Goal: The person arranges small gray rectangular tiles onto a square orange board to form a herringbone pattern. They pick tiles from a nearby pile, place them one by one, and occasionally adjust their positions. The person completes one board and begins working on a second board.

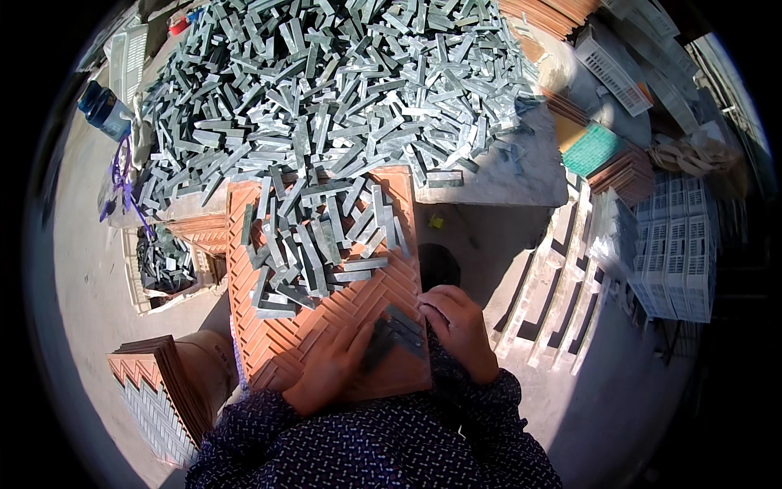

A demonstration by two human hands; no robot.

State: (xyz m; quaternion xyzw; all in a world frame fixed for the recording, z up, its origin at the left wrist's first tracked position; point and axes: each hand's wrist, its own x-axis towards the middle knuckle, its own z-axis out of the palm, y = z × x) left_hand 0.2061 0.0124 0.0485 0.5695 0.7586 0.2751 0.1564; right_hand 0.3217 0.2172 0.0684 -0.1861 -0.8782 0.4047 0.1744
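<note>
An orange-brown tray (281,346) with raised herringbone slots lies in front of me, its far edge at the table. Loose grey-green stone strips (326,240) are heaped on its far half. In the near right corner, several strips (403,330) lie side by side in the slots, partly in shadow. My left hand (330,371) rests on the tray just left of these, fingers stretched out and holding nothing visible. At the tray's right edge, my right hand (460,330) is closed, thumb and forefinger together; whatever they pinch is hidden.
A large pile of strips (326,90) covers the table (529,179). At left stand stacked trays (155,391) and a crate of dark pieces (167,265). To the right are a wooden pallet (554,285), white plastic crates (672,253) and a green tray (592,150).
</note>
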